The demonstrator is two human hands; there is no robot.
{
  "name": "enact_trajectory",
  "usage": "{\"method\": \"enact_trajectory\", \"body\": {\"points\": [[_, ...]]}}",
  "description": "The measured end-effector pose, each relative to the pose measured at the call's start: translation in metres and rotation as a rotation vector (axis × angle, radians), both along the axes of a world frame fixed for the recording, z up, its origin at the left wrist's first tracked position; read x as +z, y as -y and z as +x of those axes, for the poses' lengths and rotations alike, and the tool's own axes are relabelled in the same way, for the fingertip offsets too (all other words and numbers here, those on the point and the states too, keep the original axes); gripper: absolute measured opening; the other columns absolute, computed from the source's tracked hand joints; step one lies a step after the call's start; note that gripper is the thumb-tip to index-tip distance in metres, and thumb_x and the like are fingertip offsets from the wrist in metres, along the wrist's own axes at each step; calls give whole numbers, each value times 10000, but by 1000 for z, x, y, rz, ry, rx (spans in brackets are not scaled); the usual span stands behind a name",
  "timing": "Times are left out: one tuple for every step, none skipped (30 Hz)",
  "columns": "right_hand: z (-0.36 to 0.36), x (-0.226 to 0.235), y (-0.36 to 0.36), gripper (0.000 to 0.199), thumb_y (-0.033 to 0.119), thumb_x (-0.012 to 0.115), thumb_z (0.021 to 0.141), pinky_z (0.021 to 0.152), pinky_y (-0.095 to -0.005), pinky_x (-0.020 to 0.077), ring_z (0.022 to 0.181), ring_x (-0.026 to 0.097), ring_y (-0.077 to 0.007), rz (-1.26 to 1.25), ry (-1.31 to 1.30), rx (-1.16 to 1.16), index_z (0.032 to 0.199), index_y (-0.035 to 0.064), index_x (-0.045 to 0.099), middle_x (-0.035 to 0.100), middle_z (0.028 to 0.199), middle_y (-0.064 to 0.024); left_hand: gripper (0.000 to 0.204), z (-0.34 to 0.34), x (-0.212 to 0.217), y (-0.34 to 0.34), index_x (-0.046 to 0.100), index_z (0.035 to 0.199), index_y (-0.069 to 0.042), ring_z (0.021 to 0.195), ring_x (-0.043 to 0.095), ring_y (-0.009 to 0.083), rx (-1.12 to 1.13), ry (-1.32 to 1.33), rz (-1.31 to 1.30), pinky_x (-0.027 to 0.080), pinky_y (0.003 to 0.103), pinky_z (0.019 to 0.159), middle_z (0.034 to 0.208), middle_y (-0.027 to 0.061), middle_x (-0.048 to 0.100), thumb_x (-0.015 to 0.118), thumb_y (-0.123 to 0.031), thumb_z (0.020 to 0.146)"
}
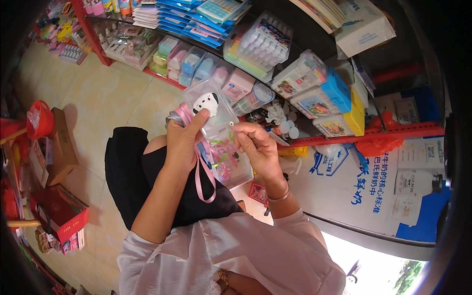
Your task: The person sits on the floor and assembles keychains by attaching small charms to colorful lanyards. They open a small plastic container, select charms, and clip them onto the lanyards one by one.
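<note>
Between thumb and fingers, my left hand grips a flat white cartoon-animal piece with black patches, along with a bundle of pink and grey ribbons. A loop of pink ribbon hangs below it over my lap. My right hand is closed to the right, its fingers bent; a tiny shiny bit shows at the index fingertip, too small to name. Under and between both hands lies an open clear plastic box with pink and green pieces inside. Its transparent lid stands behind the white piece.
Ahead, a red-edged shelf carries plastic boxes, pencil cups, and blue packs. A white printed panel stands at right. On the tiled floor at left are a cardboard box, a red basket and a red box.
</note>
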State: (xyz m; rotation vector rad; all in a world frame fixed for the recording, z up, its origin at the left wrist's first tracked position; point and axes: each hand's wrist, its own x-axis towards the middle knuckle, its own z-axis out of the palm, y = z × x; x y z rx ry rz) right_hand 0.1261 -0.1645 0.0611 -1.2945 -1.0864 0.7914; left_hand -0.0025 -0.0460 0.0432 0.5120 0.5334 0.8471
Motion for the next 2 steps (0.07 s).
{"method": "enact_trajectory", "body": {"points": [[-2, 2, 1, 199, -32, 519, 934, 644, -196, 439, 724, 510, -55, -5, -2, -7, 1109, 11, 604, 554, 806, -8, 232, 1, 0, 0, 607, 1058, -13, 829, 654, 140, 13, 9, 3, 555, 268, 718, 971, 68, 665, 686, -71, 847], [-3, 3, 3, 195, -30, 523, 933, 643, -195, 445, 725, 515, -56, -10, -5, -13, 1104, 9, 607, 555, 807, -8, 232, 0, 0, 0, 607, 1058, -13, 829, 654, 140, 17, 7, 1, 555, 268, 718, 971, 68, 665, 686, -71, 847]]}}
